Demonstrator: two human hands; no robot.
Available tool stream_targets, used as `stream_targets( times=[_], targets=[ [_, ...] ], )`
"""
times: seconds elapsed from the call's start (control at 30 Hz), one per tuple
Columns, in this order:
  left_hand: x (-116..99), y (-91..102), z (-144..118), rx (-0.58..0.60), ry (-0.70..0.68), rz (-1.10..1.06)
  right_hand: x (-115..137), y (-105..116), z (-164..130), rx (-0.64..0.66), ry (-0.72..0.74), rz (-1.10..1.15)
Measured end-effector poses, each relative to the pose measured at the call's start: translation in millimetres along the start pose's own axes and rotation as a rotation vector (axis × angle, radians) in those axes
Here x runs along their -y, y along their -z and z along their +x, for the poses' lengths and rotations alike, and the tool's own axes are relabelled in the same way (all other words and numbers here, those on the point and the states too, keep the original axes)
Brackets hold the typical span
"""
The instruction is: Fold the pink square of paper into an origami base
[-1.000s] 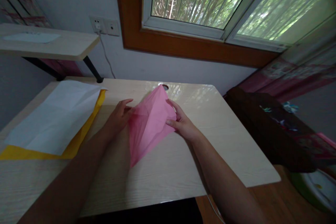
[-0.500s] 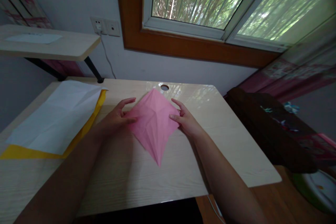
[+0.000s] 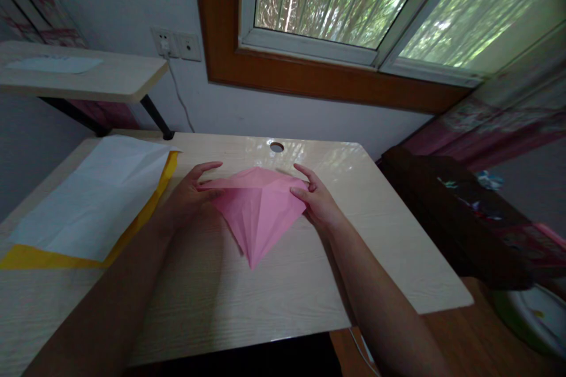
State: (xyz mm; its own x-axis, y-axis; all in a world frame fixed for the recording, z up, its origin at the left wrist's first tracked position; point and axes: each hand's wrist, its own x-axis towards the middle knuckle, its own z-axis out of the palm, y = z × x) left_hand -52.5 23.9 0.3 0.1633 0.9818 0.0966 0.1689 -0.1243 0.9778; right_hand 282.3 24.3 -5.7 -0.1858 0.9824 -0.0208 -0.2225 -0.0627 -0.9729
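Observation:
A creased sheet of pink paper (image 3: 260, 212) is stretched between my two hands above the desk. My left hand (image 3: 194, 191) pinches its left corner, thumb on top and index finger extended. At the opposite corner, my right hand (image 3: 315, 195) grips the paper the same way, its index finger raised. The far part of the sheet bends along a crease running between the hands. Its near half hangs down to a folded point facing me. The fingers beneath the paper are mostly hidden.
White paper (image 3: 92, 194) lies over a yellow sheet (image 3: 57, 257) on the left of the desk (image 3: 375, 247). A raised shelf (image 3: 128, 76) stands behind them. Near the back edge is a round cable hole (image 3: 277, 147). Dark furniture (image 3: 442, 212) stands at the right.
The pink paper has gone from a flatter diamond to one bent across the middle, its far corner lower. My hands have moved slightly apart, still holding the side corners.

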Motion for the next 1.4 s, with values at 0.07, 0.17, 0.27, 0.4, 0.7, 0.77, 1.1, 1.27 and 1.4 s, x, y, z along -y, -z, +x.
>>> stream_targets(
  times=[0.07, 0.17, 0.27, 0.4, 0.7, 0.77, 1.1, 1.27, 1.4],
  targets=[
    [-1, 0.2, 0, 0.004, -0.012, 0.004, 0, 0, -1, 0.006, -0.002, -0.022],
    [-3, -0.4, -1, -0.007, -0.033, 0.042, 0, 1, -2, 0.01, 0.018, -0.131],
    [-5, -1.6, -1, -0.033, -0.056, 0.101, 0, 1, -2, 0.034, 0.062, -0.334],
    [-3, -4.8, -1, -0.021, -0.055, 0.013, 1, -1, -2, 0.056, 0.268, -0.644],
    [9, -12.6, 0, -0.019, -0.023, -0.134, 4, -7, -5, 0.248, 0.493, -0.845],
    [10, -15.1, 0, -0.016, 0.008, -0.185, 3, -7, -5, 0.298, 0.506, -0.869],
    [0, -21.9, -2, -0.047, 0.145, -0.41, 11, -12, -11, 0.313, 0.517, -1.021],
    [7, -10.7, 0, 0.013, 0.165, -0.276, 8, -14, -13, 0.38, 0.465, -1.055],
    [6, 4.9, 1, 0.01, 0.223, -0.065, 8, -17, -16, 0.412, 0.405, -1.093]
  ],
)
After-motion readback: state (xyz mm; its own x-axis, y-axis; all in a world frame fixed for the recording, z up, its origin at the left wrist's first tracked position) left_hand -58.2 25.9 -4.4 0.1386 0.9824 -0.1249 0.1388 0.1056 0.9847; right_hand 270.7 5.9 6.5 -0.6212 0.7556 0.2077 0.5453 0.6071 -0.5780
